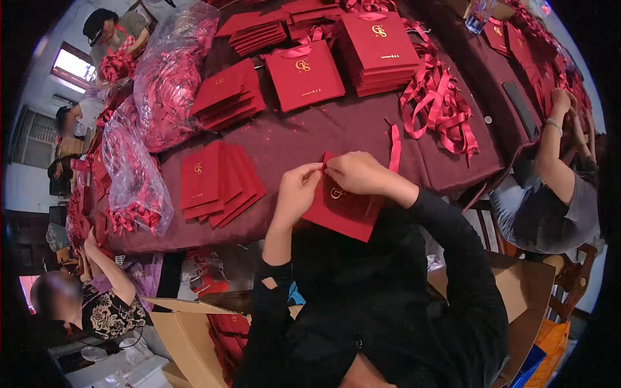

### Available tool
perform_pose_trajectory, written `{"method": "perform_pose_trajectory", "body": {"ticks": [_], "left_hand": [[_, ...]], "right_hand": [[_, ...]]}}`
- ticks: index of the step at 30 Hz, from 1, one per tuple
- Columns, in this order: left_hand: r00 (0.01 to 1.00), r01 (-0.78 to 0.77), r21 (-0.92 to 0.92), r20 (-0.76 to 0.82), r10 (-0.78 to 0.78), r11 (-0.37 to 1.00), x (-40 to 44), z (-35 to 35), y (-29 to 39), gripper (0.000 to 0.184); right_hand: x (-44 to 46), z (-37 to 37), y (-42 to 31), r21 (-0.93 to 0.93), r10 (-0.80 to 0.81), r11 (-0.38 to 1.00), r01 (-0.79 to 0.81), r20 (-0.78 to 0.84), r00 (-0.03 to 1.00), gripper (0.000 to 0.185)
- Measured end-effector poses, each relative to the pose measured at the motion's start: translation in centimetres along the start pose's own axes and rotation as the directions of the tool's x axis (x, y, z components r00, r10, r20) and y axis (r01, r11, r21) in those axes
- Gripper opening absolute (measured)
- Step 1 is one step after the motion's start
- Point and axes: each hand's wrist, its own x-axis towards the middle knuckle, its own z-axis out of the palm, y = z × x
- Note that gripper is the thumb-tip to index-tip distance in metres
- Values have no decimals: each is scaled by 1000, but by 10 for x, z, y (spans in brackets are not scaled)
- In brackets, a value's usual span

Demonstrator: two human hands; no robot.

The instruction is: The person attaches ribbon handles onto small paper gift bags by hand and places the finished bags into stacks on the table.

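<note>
A red paper gift bag [346, 218] with a gold logo is in front of my chest, tilted. My left hand [301, 192] pinches its upper edge near the left corner. Close beside it, my right hand [357, 173] has its fingers closed at the same edge and covers part of the logo. Whether a ribbon is between the fingertips is too small to tell. Just beyond my right wrist, a short red ribbon [395, 147] sticks up; its lower end is hidden behind the wrist.
Flat red bags [206, 178] lie fanned at left on the dark red tablecloth [310, 132]. Stacked bags [378, 48] and loose ribbons [443, 107] are farther back. Plastic sacks [169, 77] stand at left. Cardboard boxes [184, 343] flank me. Other people sit on both sides.
</note>
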Motion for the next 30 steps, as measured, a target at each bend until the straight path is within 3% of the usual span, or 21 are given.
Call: {"method": "perform_pose_trajectory", "body": {"ticks": [1, 2, 3, 5, 6, 8, 9, 14, 16, 18, 21, 23, 26, 30], "left_hand": [[988, 131, -111, 99, -120, 985, 5, -7, -1, 22], [974, 192, -282, 174, -147, 940, 8, -10, 0, 23], [974, 192, -284, 172, -147, 939, 11, -8, -7, 23], [986, -121, 10, 113, 119, 993, 21, -5, -25, 21], [986, -122, 10, 113, 120, 992, 22, -5, -20, 21], [936, -351, 323, 112, 333, 879, 23, -8, -9, 20], [934, -356, 323, 114, 338, 877, 22, -8, -5, 20], [950, -298, 402, 34, 311, 866, 18, -11, 9, 11], [978, -79, 95, -186, 96, 992, 25, -27, -2, 9], [961, -151, 111, -215, 172, 982, 27, -42, -4, 10], [967, -98, 233, -208, 148, 967, 27, -46, 2, 9], [905, -203, 511, -229, 360, 835, 40, -45, -11, 9], [865, -223, 601, -242, 440, 768, 46, -38, -16, 8], [882, -135, 678, -249, 399, 723, 40, -34, -9, 9]], "right_hand": [[-5, 1, -3, -112, -39, 993, 32, -55, 998, 21], [-9, 2, -6, -223, -86, 973, 61, -104, 991, 20], [-12, 1, -10, -275, -67, 961, 37, -99, 993, 18], [-14, 5, -8, -240, -71, 970, 38, -131, 989, 20], [-15, 6, -8, -202, -68, 979, 34, -161, 985, 23], [-17, 2, -10, -177, -42, 984, 14, -157, 987, 24], [-16, -1, -10, -153, -19, 988, -5, -153, 988, 25], [-17, -12, 8, 37, -36, 999, 40, -102, 994, 30], [-18, -13, 10, 0, -71, 997, 71, -62, 996, 30], [-17, -13, 10, -4, -71, 997, 71, -65, 995, 29], [-18, -12, 5, -27, -87, 996, 86, -46, 995, 28], [-19, -10, 4, -49, -96, 994, 94, -45, 994, 28], [-21, -6, 6, -48, -140, 990, 135, -108, 984, 27], [-20, -1, -2, -152, -72, 987, 55, -109, 991, 26]]}}
